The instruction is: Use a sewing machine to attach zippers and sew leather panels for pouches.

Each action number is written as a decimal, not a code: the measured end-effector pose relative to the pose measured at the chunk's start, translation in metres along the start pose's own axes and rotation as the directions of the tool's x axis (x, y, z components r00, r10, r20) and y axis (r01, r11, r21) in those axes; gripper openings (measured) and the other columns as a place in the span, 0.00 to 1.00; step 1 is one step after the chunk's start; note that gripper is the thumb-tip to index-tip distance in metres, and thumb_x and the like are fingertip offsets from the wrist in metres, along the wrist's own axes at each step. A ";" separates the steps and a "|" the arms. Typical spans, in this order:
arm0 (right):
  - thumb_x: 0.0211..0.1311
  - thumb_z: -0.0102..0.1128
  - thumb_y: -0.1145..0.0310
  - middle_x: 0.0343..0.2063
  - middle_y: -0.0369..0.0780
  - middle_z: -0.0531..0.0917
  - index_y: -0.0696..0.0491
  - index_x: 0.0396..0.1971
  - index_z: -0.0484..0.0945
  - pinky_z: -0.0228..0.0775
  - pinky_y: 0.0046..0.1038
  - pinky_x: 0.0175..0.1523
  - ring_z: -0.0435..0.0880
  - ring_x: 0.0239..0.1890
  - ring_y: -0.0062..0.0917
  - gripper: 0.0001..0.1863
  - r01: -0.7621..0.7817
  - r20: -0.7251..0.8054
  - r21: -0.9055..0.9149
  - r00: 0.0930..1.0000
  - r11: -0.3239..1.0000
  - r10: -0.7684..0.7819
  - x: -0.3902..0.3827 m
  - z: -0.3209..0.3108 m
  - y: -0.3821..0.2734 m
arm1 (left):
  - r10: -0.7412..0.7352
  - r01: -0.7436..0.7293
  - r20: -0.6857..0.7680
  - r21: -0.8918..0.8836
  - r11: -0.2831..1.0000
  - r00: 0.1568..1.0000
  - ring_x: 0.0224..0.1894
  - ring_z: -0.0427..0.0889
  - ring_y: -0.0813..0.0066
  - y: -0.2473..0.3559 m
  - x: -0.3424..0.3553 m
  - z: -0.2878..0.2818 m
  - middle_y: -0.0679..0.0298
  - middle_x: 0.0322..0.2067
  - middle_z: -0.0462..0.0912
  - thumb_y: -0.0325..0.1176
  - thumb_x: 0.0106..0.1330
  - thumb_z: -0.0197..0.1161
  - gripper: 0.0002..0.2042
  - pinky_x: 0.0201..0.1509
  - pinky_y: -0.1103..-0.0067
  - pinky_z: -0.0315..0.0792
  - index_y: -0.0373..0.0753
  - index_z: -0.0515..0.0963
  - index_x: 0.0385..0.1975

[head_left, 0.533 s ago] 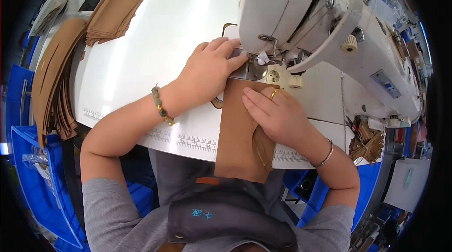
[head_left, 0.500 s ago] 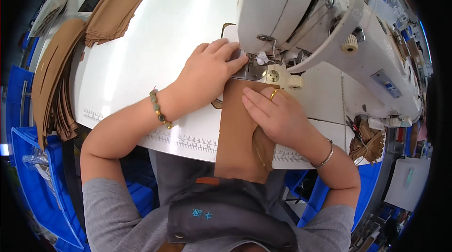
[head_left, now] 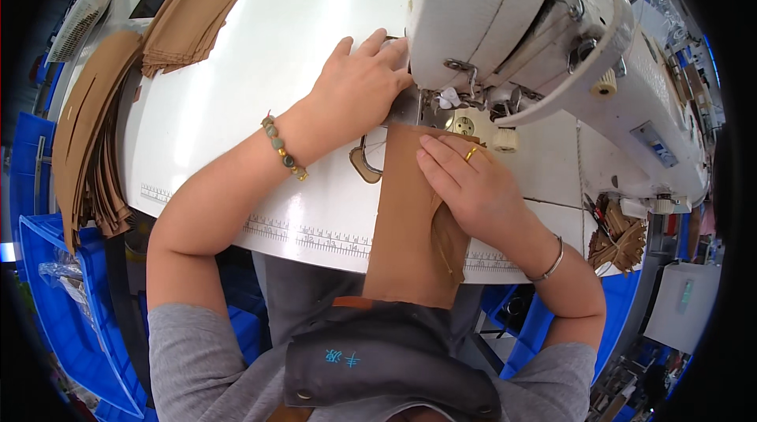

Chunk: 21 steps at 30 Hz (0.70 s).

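One brown fabric piece (head_left: 410,217) lies under the hands, its top edge at the presser foot (head_left: 441,102) of the white sewing machine (head_left: 505,20) and its lower end hanging over the near edge of the white surface (head_left: 260,83) toward the person's lap. The right hand (head_left: 465,181) lies flat on it, fingers together and pressing down, not clamped on anything. The left hand (head_left: 363,91) rests open and flat at the machine's base, just left of the needle; whether fabric lies under it cannot be told. Most of the piece sits on the near side of the needle, so the seam looks barely begun, with nearly the whole length left to feed. Outward, a stack of folded brown pieces (head_left: 193,20) waits at the far left, and more brown strips (head_left: 87,138) drape over the surface's left edge above blue bins (head_left: 55,280).
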State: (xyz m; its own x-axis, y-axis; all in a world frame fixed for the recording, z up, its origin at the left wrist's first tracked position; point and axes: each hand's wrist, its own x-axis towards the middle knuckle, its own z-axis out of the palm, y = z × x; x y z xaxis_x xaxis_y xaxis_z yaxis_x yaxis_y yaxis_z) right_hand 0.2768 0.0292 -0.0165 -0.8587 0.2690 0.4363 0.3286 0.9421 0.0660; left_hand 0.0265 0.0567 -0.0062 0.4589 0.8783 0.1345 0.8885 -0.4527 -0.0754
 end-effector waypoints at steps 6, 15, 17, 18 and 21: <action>0.55 0.62 0.71 0.57 0.44 0.83 0.59 0.52 0.82 0.79 0.29 0.46 0.84 0.42 0.27 0.23 -0.048 0.021 -0.010 0.999 0.999 0.048 -0.004 0.002 0.003 | -0.209 0.122 -0.134 -0.477 0.870 0.969 0.62 0.79 0.60 0.005 -0.046 -0.017 0.61 0.61 0.80 0.28 0.71 0.63 0.23 0.60 0.65 0.77 0.40 0.74 0.67; 0.56 0.62 0.69 0.58 0.42 0.83 0.57 0.56 0.81 0.77 0.29 0.48 0.82 0.35 0.24 0.25 -0.112 0.056 0.033 0.992 0.993 0.110 -0.004 0.000 -0.002 | 0.249 0.720 0.682 -0.593 -0.361 0.687 0.49 0.88 0.72 0.015 -0.098 -0.057 0.53 0.60 0.83 0.32 0.80 0.58 0.24 0.46 0.79 0.85 0.30 0.67 0.72; 0.56 0.62 0.69 0.59 0.42 0.83 0.56 0.56 0.81 0.77 0.29 0.48 0.82 0.36 0.24 0.25 -0.116 0.065 0.038 0.991 0.993 0.113 -0.003 -0.001 -0.002 | 0.296 0.734 0.676 -0.577 -0.357 0.675 0.51 0.88 0.72 0.010 -0.094 -0.055 0.53 0.62 0.81 0.32 0.80 0.58 0.24 0.48 0.78 0.85 0.31 0.67 0.72; 0.55 0.63 0.69 0.59 0.42 0.83 0.56 0.57 0.81 0.77 0.29 0.48 0.82 0.36 0.24 0.26 -0.115 0.067 0.038 0.991 0.993 0.112 -0.003 0.000 -0.002 | 0.330 0.769 0.698 -0.537 -0.346 0.636 0.52 0.87 0.72 0.009 -0.092 -0.054 0.53 0.63 0.80 0.31 0.80 0.58 0.24 0.49 0.78 0.84 0.31 0.67 0.72; 0.54 0.65 0.68 0.60 0.43 0.82 0.56 0.57 0.81 0.77 0.30 0.49 0.82 0.35 0.25 0.27 -0.112 0.065 0.054 0.992 0.992 0.109 -0.003 0.001 -0.001 | 0.015 0.536 0.557 -0.791 -0.296 0.830 0.56 0.85 0.72 0.021 -0.093 -0.050 0.54 0.66 0.77 0.30 0.79 0.58 0.25 0.52 0.77 0.83 0.31 0.65 0.73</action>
State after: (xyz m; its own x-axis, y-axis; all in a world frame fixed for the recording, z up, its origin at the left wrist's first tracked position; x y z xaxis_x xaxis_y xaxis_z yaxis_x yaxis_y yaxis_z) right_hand 0.2787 0.0279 -0.0184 -0.8415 0.3824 0.3816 0.4013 0.9154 -0.0323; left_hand 0.0023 -0.0422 0.0289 0.3916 0.8079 -0.4403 -0.0124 0.4831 0.8755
